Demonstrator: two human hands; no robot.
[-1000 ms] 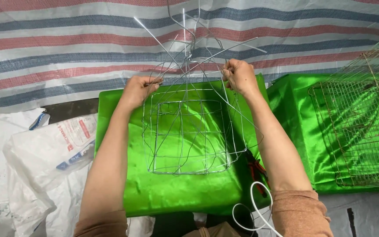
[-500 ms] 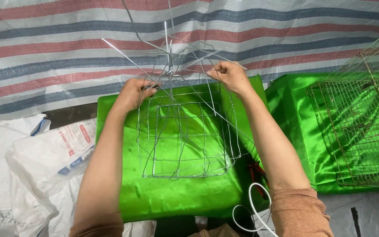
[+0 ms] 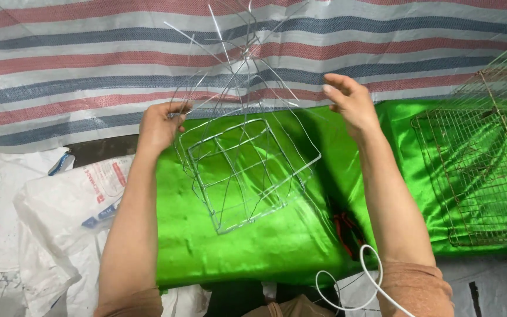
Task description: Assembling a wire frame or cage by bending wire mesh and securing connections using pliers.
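A thin silver wire frame [image 3: 247, 170], box-shaped with loose wire ends fanning up from a knot, hangs tilted above a bright green satin cloth [image 3: 253, 246]. My left hand [image 3: 161, 124] grips the frame's upper left corner. My right hand [image 3: 350, 101] is off the frame, fingers apart, just right of its upper wires and holding nothing.
A striped red, blue and grey tarp [image 3: 89, 64] lies behind. Stacked wire mesh cages [image 3: 488, 170] rest on green cloth at the right. White woven sacks [image 3: 48, 217] cover the floor at left. Red-handled pliers [image 3: 347, 232] and a white cord loop [image 3: 353, 282] lie near my right forearm.
The frame has been lifted and turned so that it hangs tilted. My right hand has let go of it and drawn away to the right. My left hand moved left, still gripping.
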